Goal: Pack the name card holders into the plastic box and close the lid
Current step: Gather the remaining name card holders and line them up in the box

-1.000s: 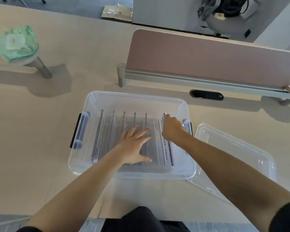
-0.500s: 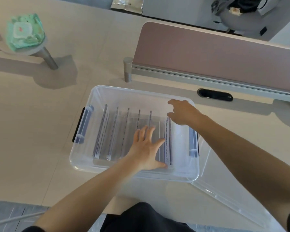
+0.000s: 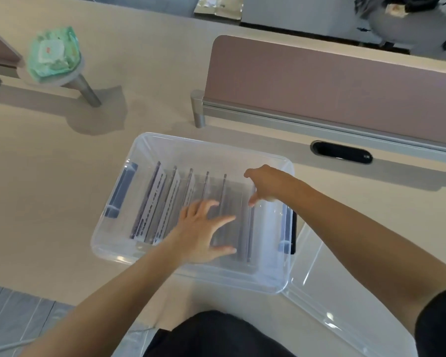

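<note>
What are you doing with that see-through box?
A person is packing clear name card holders into a plastic box on the table. The holders stand on edge in a row inside it. The left hand lies flat with spread fingers on the middle ones, and the right hand reaches down with loose fingers at the holder on the right end. The lid is off and sits beside the box on the right, so closing is not yet done.

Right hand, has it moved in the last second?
Yes. The right hand has moved away from the person, toward the far rim of the box.
</note>
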`<state>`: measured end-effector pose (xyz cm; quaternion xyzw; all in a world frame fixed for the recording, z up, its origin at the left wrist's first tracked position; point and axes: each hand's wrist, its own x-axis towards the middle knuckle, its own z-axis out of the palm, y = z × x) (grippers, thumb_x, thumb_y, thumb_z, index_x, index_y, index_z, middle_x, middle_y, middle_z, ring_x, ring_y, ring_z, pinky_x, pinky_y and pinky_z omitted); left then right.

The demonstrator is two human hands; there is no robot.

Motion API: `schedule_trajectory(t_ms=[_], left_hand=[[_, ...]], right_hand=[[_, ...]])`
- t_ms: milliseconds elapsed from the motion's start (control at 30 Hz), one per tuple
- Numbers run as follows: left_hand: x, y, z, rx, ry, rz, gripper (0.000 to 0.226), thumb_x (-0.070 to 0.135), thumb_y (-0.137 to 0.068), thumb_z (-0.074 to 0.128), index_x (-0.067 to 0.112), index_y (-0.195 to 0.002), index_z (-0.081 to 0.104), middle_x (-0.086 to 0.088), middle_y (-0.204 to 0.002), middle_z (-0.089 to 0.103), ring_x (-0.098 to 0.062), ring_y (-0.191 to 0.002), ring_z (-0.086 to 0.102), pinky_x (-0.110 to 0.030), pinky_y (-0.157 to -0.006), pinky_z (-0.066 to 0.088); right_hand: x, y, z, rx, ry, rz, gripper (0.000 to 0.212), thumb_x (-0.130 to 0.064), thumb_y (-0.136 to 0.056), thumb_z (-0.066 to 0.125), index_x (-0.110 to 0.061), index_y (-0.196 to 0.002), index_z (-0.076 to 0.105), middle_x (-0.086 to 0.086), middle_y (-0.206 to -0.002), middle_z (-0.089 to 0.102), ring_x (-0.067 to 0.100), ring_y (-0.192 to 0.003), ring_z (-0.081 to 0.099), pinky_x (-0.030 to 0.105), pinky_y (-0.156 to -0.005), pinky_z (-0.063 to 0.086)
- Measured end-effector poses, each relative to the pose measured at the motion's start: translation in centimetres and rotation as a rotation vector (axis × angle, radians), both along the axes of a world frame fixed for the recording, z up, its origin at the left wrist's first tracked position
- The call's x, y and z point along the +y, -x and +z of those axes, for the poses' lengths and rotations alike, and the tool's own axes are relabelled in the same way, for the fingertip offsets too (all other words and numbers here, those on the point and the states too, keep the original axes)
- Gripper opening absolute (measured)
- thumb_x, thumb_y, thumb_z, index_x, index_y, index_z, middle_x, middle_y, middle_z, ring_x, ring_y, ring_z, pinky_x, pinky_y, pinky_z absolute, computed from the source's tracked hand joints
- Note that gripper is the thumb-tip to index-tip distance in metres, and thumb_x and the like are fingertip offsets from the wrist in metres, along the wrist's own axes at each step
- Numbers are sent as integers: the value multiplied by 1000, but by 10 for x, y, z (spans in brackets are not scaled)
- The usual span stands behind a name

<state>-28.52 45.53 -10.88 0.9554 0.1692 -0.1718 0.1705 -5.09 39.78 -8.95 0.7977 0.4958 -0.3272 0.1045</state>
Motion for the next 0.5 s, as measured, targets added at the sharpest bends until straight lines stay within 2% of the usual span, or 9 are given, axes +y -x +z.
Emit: schedule_trajectory(t_ms=[67, 167, 300, 367, 433, 500], left_hand=[[23, 23, 7, -88, -46, 92, 77, 84, -75, 36, 43, -140, 43, -2, -148, 27, -31, -140, 19, -57, -113, 21], [60, 58, 11, -287, -184, 212, 59, 69, -81, 44, 30, -120, 65, -6, -128, 53, -35, -124, 42, -57, -99, 35], [98, 86, 12, -437, -359, 399, 47, 53, -79, 51, 20, -105, 71, -12, -124, 54, -45, -111, 46, -54, -89, 38], [117, 99, 9, -449, -377, 481, 47, 49, -76, 57, 18, -110, 68, -17, -129, 48, -47, -112, 43, -58, -90, 37], [134, 106, 2, -438, -336, 538, 52, 45, -73, 66, 18, -118, 63, -21, -134, 42, -47, -118, 38, -60, -96, 33], [145, 110, -4, -439, -250, 551, 57, 46, -76, 63, 20, -126, 58, -22, -137, 39, -43, -127, 34, -54, -105, 27]], right_hand=[[-5, 6, 0, -19, -11, -2, 81, -43, -72, 86, -10, -135, 46, 9, -114, 60, 29, -101, 62, 41, -83, 55], [-15, 19, 1, -136, -23, 35, 84, -56, -69, 83, -11, -128, 43, 2, -100, 54, 25, -87, 62, 37, -67, 51], [-28, 33, 9, -259, 41, 64, 100, -70, -61, 78, -9, -128, 36, -2, -88, 49, 19, -67, 56, 31, -54, 42], [-33, 43, 7, -222, 33, 9, 108, -66, -63, 81, -9, -139, 28, -3, -85, 49, 19, -67, 57, 34, -58, 47], [-39, 53, 5, -129, -3, -61, 122, -57, -68, 83, -14, -154, 7, -2, -88, 51, 20, -74, 59, 38, -69, 53], [-44, 63, 5, -70, -27, -133, 127, -46, -70, 86, -20, -157, -3, 2, -94, 59, 20, -78, 61, 42, -79, 55]])
